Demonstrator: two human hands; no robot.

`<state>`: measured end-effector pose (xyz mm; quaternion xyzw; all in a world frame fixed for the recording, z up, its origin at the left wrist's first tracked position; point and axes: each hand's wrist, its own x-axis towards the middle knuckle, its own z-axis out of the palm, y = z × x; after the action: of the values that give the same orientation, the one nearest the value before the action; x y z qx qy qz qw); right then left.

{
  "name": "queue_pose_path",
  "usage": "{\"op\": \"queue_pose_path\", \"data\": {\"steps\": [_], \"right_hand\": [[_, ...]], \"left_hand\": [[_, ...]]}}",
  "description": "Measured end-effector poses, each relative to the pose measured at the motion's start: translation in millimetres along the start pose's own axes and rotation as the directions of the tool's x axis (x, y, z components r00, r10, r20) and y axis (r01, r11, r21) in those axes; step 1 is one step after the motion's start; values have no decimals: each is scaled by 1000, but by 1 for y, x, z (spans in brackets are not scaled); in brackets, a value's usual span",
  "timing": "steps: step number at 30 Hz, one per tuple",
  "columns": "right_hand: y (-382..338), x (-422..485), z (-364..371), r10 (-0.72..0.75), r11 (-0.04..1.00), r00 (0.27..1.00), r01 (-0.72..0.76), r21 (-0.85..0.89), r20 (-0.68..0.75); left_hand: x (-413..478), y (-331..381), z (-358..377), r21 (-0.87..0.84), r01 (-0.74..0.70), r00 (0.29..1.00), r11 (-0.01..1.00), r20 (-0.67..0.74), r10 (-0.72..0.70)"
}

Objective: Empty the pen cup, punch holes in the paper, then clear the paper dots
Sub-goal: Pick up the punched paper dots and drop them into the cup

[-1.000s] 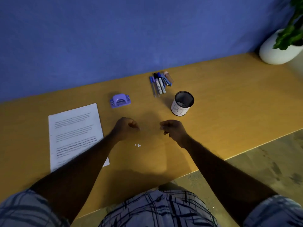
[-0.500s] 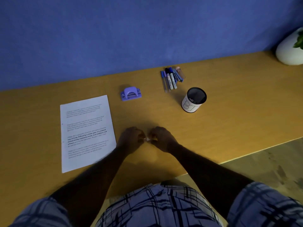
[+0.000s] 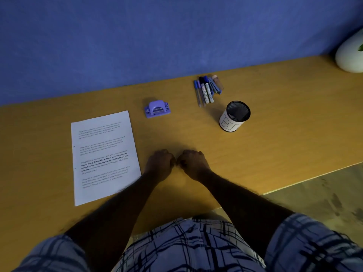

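Observation:
My left hand and my right hand rest on the wooden desk with fingers curled, knuckle to knuckle, over the spot where the paper dots lay; the dots are hidden between them. The printed paper lies flat to the left of my left hand. A purple hole punch sits beyond it. The black mesh pen cup with a white label stands upright to the far right. Several pens and markers lie in a bunch behind the cup.
A white plant pot stands at the desk's far right corner against the blue wall. The desk's front edge runs diagonally at the right, with floor below it.
Both hands moved together from apart and closed in over the small white paper dots, which no longer show. The view shifted slightly left.

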<state>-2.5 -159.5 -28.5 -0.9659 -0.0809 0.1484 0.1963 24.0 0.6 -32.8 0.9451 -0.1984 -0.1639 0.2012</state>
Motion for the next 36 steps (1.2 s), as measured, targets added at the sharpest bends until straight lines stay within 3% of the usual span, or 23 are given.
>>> {"op": "queue_pose_path", "data": {"steps": [9,11,13,15,18,20,25,27,29,32,36], "right_hand": [[3,0,6,26,987,997,-14,-159,75],[12,-3,6,124,991,989,-120,-52,78],[20,-7,-1,187,961,977,-203,186,99],[25,-12,-11,228,829,966,-257,496,119],[27,-21,-35,312,497,935,-310,811,167],[33,-24,-51,337,413,926,-307,857,170],[54,-23,-100,439,334,898,-203,920,39],[69,-17,-123,470,375,880,-132,917,-66],[89,-6,-143,504,483,847,-113,869,-170],[118,11,-164,543,686,790,-220,693,-286],[136,19,-184,436,867,826,-280,412,-358]], "left_hand": [[4,-3,-2,58,-62,995,996,77,57],[5,-5,-5,-21,-35,995,999,94,37],[7,-7,-7,-130,22,994,991,108,-8],[8,-7,-12,-233,89,990,968,127,-60],[13,-3,-21,-393,191,977,900,164,-136],[17,1,-26,-445,224,971,867,173,-162],[32,14,-33,-487,173,981,856,161,-106],[39,22,-35,-479,138,987,867,144,-78],[45,30,-37,-463,117,989,879,137,-59],[54,39,-38,-442,123,988,888,135,-69],[60,46,-38,-414,115,988,903,142,-61]]}}
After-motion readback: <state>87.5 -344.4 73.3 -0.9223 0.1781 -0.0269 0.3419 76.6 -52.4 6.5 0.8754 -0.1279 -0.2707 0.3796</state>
